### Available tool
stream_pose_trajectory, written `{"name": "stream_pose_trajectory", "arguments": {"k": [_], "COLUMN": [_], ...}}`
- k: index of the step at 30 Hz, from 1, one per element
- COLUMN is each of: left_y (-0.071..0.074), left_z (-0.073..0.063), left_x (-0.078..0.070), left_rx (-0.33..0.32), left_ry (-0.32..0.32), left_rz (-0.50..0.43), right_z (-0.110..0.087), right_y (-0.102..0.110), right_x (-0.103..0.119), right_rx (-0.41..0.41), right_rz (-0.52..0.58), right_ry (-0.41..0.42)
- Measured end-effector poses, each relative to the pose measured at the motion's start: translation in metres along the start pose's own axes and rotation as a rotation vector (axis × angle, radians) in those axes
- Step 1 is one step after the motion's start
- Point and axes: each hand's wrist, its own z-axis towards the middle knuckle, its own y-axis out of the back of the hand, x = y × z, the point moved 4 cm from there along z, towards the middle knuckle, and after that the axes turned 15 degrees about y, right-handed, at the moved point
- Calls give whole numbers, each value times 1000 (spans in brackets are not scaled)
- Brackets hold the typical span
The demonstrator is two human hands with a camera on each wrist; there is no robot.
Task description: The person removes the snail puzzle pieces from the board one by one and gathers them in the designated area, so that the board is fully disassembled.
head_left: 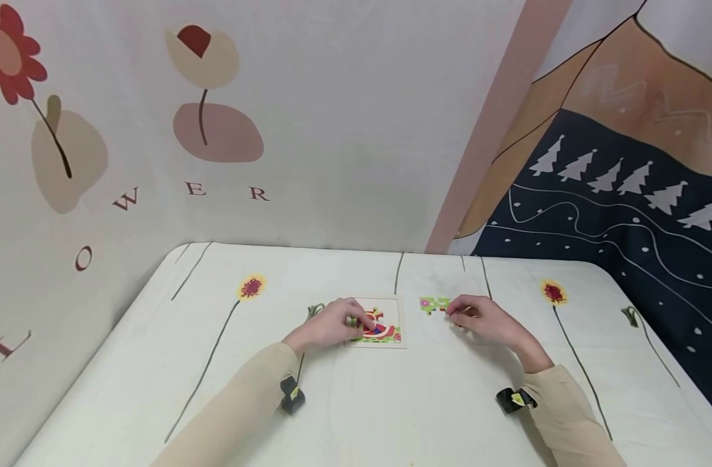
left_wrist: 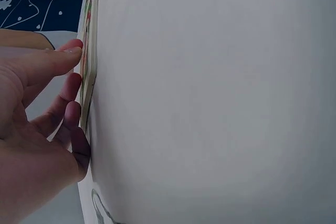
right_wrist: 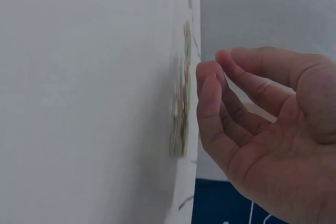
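Observation:
A small picture puzzle in a pale square frame (head_left: 393,314) lies on the table, showing red, blue and green artwork. My left hand (head_left: 336,321) reaches over its left side, thumb and fingertips on the picture. From the left wrist view, the thumb (left_wrist: 60,61) and index finger meet the board's face, while the other fingers bend along its edge. To the right of the board lie green puzzle pieces (head_left: 428,303) with a pink flower. Beside them my right hand (head_left: 486,319) hovers, fingers loosely bent; the right wrist view shows its fingertips (right_wrist: 210,85) above the pieces with nothing visible between them.
The table (head_left: 391,402) has a white cloth printed with flowers and stems. Behind it stands a pale wall covering (head_left: 344,130) with flower prints and letters. A dark, tree-patterned cloth (head_left: 601,194) hangs at the right. Black wrist devices (head_left: 292,394) sit at both sleeves.

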Motion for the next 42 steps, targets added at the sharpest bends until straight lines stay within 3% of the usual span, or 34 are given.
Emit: {"name": "stream_pose_trajectory", "arguments": {"k": [5,14,33,42], "left_y": [0,0,2,1], "left_z": [0,1,2,4], "left_x": [1,8,11,12], "left_rx": [15,58,100,112], "left_ry": [20,50,12,46], "left_rz": [2,-51,-92,-110], "right_z": [10,29,58,67], "right_y": [-11,-29,-60,-69], "right_x": [7,17,30,33], "right_rx": [7,24,93,108], "right_rz": [26,53,80,94], "right_ry": [67,110,121,121]}}
